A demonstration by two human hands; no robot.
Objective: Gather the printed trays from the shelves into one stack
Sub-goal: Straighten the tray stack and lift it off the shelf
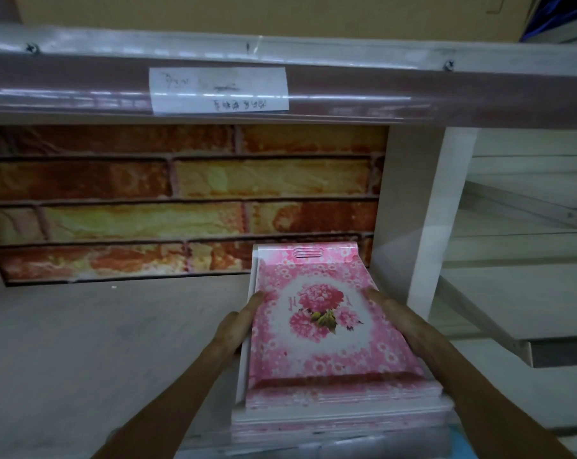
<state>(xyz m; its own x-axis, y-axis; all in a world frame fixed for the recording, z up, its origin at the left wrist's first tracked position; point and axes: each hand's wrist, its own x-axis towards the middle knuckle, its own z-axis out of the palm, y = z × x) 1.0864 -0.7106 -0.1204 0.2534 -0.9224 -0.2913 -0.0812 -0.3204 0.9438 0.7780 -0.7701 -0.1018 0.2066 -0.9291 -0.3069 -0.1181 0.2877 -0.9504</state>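
The left hand [239, 321] lies against the left long edge of the top tray [326, 323], fingers stretched flat along the rim, not curled round it; the right hand [401, 321] mirrors it on the right edge, fingers likewise extended, so the tray is clamped between two pressing palms, with neither hand truly gripping it. The top tray, pink with a printed flower cluster at its centre and a slotted handle at its far end, sits on a stack of trays [340, 409] of the same pattern, which rests at the right end of the shelf [98, 342], close to the white upright [426, 226] and in front of a brick-printed panel [181, 200]. The stack is visibly uneven: white edges project on the left and at the near end, and the layers are stepped, not flush. Risk 1: side pressure alone may let a smooth tray slip down or forward if the hands lift or draw it out. Risk 2: dragging the top tray may pull the misaligned layers beneath it off the shelf front. Risk 3: the right hand has little room beside the upright and may knock against it. Overhead, a shelf rail [346, 94] with a paper label [219, 91] could catch a tray that is tilted up too steeply.
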